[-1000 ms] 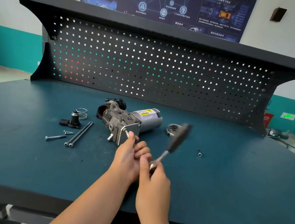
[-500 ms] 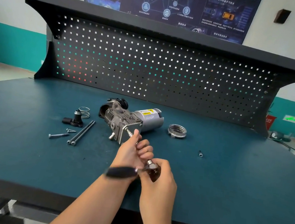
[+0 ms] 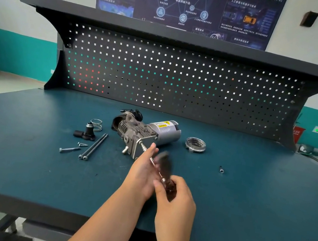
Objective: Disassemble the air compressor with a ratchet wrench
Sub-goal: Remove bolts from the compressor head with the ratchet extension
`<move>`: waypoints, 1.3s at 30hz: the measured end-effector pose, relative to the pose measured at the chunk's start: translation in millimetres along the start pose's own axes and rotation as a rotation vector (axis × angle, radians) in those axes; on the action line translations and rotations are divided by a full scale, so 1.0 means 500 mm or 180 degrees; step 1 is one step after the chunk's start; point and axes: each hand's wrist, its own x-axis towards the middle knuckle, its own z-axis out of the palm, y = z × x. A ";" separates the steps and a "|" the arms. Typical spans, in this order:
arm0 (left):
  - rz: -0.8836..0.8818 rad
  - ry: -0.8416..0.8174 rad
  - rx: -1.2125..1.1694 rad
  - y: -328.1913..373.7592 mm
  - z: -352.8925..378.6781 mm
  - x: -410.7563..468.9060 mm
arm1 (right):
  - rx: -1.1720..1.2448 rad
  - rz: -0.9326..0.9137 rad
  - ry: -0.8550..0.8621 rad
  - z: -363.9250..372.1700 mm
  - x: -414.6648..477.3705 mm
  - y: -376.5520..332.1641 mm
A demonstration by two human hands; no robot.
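Observation:
The air compressor, a grey finned metal block with a silver motor can, lies on the teal bench. A long extension bar runs from a bolt on its end plate back to the ratchet wrench, whose black handle is motion-blurred and points up and away. My left hand wraps around the extension bar just behind the plate. My right hand grips the ratchet head at the near end of the bar.
Left of the compressor lie two long bolts, two short screws, a black fitting and a coil spring. A metal ring cap and a small socket bit lie to the right. A pegboard backs the bench.
The ratchet handle has kept swinging around the bar: up right, then out to the left, now upward again. Both hands stay on the tool; the view has shifted slightly.

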 end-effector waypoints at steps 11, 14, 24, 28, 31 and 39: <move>-0.0083 -0.0191 -0.0202 0.007 -0.002 -0.009 | -0.0051 0.0787 -0.0070 0.002 0.013 -0.011; -0.0076 -0.0187 -0.0254 0.009 -0.003 -0.007 | 0.0476 0.0844 -0.0072 -0.003 0.012 -0.012; -0.0197 -0.0133 -0.0065 0.017 0.003 -0.001 | -0.0288 -0.0430 0.0119 0.008 -0.017 -0.004; -0.0160 -0.0163 -0.0038 0.015 0.002 -0.002 | -0.0165 -0.0062 0.0291 0.011 -0.012 -0.007; -0.0084 -0.0261 -0.0235 0.013 -0.004 -0.002 | 0.0116 0.0720 0.0039 0.004 0.009 -0.012; -0.0099 0.0073 -0.0021 0.009 -0.002 -0.001 | 0.0090 -0.0281 0.0281 0.004 -0.007 -0.003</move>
